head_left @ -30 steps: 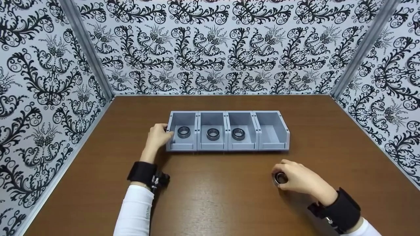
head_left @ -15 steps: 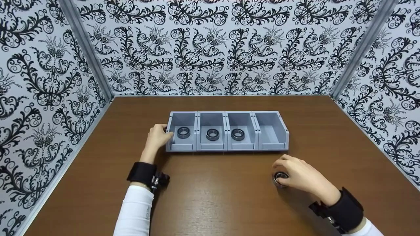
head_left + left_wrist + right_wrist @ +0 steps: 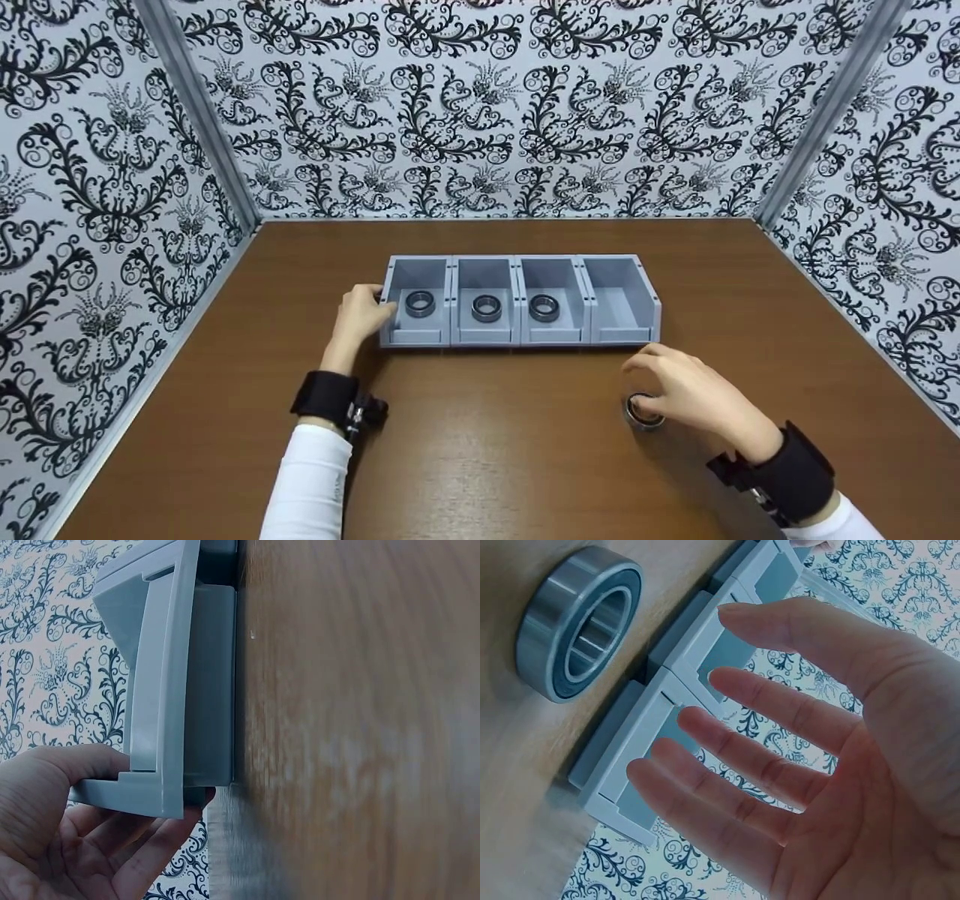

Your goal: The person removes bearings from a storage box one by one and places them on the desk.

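Observation:
My left hand [image 3: 358, 313] grips the outer wall of the leftmost bin in a row of grey plastic bins [image 3: 154, 682]. Its thumb lies inside the wall and its fingers outside, as the left wrist view shows. Low over the table, my right hand [image 3: 686, 394] is held with fingers spread and nothing in them. Just beyond those fingertips, a steel ball bearing [image 3: 551, 626] rests on the wood, apart from the hand in the right wrist view. Single bearings lie in the first bin [image 3: 420, 313], the second bin and the third bin; the rightmost bin [image 3: 619, 304] holds none.
The brown wooden table [image 3: 480, 435] carries the bin row toward its back. Patterned black-and-white walls [image 3: 487, 112] with grey corner posts enclose the back and both sides.
My right hand has let go of the bearing, its fingers lifting and spreading away from it; the bearing now lies on the table. The left hand keeps its hold on the bin.

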Tool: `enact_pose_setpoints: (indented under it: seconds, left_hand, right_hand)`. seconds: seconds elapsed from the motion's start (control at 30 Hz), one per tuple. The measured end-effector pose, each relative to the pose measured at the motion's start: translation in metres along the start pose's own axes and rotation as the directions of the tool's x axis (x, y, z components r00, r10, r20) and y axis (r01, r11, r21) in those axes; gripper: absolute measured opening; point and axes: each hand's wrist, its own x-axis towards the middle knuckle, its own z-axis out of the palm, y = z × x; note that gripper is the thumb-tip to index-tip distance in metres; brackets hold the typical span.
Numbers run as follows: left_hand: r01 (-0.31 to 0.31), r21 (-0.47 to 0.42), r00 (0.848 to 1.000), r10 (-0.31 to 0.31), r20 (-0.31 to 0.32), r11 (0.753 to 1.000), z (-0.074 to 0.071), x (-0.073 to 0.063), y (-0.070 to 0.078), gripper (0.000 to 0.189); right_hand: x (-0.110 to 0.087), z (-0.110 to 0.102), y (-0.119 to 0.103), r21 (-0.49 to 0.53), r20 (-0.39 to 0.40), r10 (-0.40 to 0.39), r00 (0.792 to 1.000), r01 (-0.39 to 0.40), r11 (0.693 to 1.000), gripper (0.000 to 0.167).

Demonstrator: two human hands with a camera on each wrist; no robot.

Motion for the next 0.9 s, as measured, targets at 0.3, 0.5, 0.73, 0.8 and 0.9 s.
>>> enact_pose_setpoints:
  seconds: [0.3, 0.5, 0.73, 0.8, 0.9]
  left_hand:
    - [0.006, 0.005, 1.0, -0.006, 0.004, 1.0, 0.001, 0.0, 0.0, 0.042]
    - [0.014, 0.015, 1.0, -0.014, 0.007, 1.0, 0.001, 0.001, 0.0, 0.042]
    - [0.021, 0.013, 1.0, -0.021, 0.012, 1.0, 0.001, 0.0, 0.0, 0.042]
    - [0.021, 0.014, 1.0, -0.022, 0.012, 1.0, 0.001, 0.0, 0.0, 0.043]
    - [0.021, 0.01, 1.0, -0.021, 0.013, 1.0, 0.001, 0.001, 0.0, 0.043]
  right_hand:
    - [0.007, -0.004, -0.004, 0.016, -0.014, -0.007, 1.0, 0.008, 1.0, 0.031]
    - [0.013, -0.005, -0.003, 0.0, -0.061, -0.047, 0.997, 0.047, 0.999, 0.033]
    - [0.02, -0.006, -0.002, 0.014, -0.085, -0.063, 0.994, 0.065, 0.998, 0.034]
    - [0.022, -0.007, -0.003, 0.024, -0.085, -0.059, 0.995, 0.062, 0.998, 0.035]
    - [0.025, -0.009, -0.004, 0.034, -0.078, -0.049, 0.996, 0.052, 0.998, 0.036]
